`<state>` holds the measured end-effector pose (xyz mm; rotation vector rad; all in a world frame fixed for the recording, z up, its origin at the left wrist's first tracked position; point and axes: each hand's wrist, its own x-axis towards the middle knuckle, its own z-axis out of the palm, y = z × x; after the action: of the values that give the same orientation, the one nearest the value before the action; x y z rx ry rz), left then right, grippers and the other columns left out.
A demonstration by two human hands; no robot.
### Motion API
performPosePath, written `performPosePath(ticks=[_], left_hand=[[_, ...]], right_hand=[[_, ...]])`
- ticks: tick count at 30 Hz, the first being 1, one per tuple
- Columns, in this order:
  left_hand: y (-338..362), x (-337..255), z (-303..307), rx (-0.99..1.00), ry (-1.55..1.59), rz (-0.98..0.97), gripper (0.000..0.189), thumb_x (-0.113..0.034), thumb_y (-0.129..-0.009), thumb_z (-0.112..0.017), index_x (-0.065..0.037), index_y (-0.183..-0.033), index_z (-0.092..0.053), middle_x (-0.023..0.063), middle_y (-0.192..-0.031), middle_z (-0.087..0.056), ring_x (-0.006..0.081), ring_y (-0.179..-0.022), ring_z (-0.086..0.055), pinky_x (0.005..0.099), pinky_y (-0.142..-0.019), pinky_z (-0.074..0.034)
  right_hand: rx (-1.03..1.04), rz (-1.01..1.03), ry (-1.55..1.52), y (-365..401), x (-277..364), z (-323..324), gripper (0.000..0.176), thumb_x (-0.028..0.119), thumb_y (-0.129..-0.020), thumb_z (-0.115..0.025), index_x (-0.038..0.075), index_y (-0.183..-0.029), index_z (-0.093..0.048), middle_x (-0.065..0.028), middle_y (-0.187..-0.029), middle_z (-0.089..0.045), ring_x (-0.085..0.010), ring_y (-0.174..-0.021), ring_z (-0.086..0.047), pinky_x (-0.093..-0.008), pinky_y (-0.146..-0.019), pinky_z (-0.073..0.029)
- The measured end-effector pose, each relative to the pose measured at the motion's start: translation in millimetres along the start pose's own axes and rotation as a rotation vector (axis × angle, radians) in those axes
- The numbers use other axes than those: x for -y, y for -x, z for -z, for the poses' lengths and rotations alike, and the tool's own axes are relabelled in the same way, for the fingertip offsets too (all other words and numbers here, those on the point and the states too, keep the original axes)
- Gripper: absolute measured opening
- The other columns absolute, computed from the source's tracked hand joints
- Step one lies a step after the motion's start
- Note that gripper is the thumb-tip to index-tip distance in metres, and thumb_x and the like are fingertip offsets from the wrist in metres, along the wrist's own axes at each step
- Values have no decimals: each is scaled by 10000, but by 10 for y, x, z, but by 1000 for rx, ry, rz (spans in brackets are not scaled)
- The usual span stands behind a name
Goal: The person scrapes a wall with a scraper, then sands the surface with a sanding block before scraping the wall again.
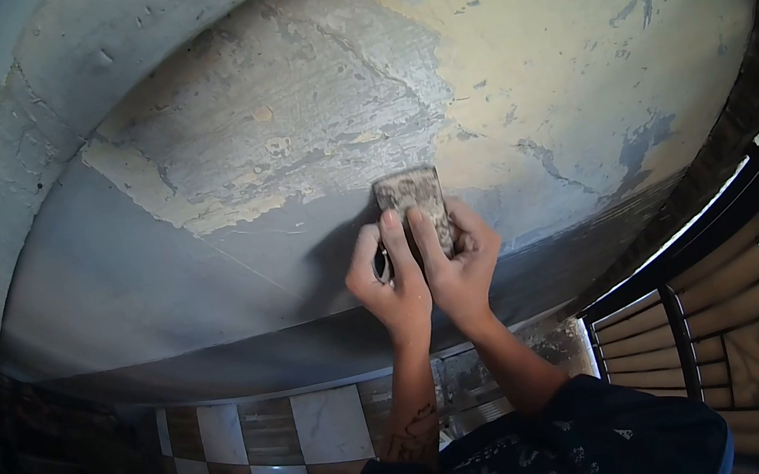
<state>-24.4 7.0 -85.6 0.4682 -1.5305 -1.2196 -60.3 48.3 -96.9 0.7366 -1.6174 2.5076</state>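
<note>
A flat scraper blade [411, 194], crusted with old plaster, is pressed against the ceiling [294, 100] at the edge between the scraped, yellowish patch and the smooth grey part. Both my hands are raised overhead and grip the tool together. My left hand [389, 281] wraps the handle from the left, its index finger reaching up to the blade. My right hand [460, 258] clasps from the right, its fingers laid along the blade's lower part. The handle itself is hidden inside my hands.
The ceiling shows peeling yellow paint [560, 53] and bare grey plaster. A raised beam [9, 150] runs along the left. Below, a wall of checkered tiles [265, 450] stands. A dark metal window grille [745, 294] is on the right.
</note>
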Motion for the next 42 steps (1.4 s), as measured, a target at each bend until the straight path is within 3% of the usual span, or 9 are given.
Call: performPosePath(ticks=[4,19,21,25,27,28,32,39,42], left_hand=[[215,235,46,15,-115,-40,304,-137,-932,-527,26,-686,-456,-14,-611,-420,46,-624,-355,241,-517,-325],[236,311,36,-5,-121,-87,328,-129,-936,-521,16,-654,-438,-21,-598,-394,40,-623,-337,240,-499,-298],[261,365,19,2,-122,-67,331,-133,-938,-516,22,-656,-437,-15,-595,-398,43,-616,-338,246,-498,-302],[152,97,9,-23,-26,27,329,-138,-931,-526,29,-660,-443,-7,-587,-406,54,-614,-344,255,-507,-314],[233,265,40,-21,-157,-95,330,-136,-933,-524,27,-658,-443,-13,-588,-408,51,-611,-344,254,-500,-307],[300,305,43,-7,-135,-37,328,-135,-932,-525,27,-657,-447,-16,-588,-413,49,-610,-347,249,-496,-304],[329,362,38,-18,-98,27,332,-134,-931,-530,30,-654,-451,-13,-587,-417,48,-607,-351,246,-495,-305],[253,441,-1,-42,-109,-94,334,-134,-933,-531,21,-654,-433,-23,-593,-398,43,-611,-344,240,-494,-303],[200,281,-6,-21,-21,-9,338,-129,-938,-516,21,-655,-411,-20,-590,-369,50,-609,-338,243,-502,-297]], right_hand=[[-70,-70,-3,201,-214,82,114,81,-858,-617,-32,-856,-605,23,-632,-520,-14,-583,-409,-200,-485,-342],[-20,11,51,141,-199,114,110,74,-851,-623,-34,-870,-612,4,-666,-561,-15,-628,-457,-191,-519,-382],[-32,-68,-1,242,-352,162,85,50,-858,-619,-32,-856,-598,51,-673,-512,5,-610,-386,-177,-485,-303],[-26,-45,-50,107,-65,45,88,51,-857,-620,-35,-861,-603,48,-675,-521,7,-598,-391,-177,-481,-308],[-14,-2,28,196,-218,122,85,47,-858,-618,-37,-864,-606,51,-674,-522,11,-588,-388,-180,-477,-309],[-19,-74,48,245,-241,177,90,51,-850,-619,-36,-869,-608,0,-692,-570,-10,-635,-457,-180,-515,-376],[-32,-170,-87,242,-242,155,95,53,-852,-620,-37,-883,-613,3,-699,-578,-6,-630,-457,-182,-515,-380],[-10,8,43,139,-271,156,102,57,-844,-626,-38,-878,-617,-9,-673,-584,-11,-620,-464,-188,-513,-387],[-23,25,97,215,-228,172,110,64,-835,-633,-39,-868,-617,-21,-641,-571,-19,-610,-457,-200,-505,-386]])
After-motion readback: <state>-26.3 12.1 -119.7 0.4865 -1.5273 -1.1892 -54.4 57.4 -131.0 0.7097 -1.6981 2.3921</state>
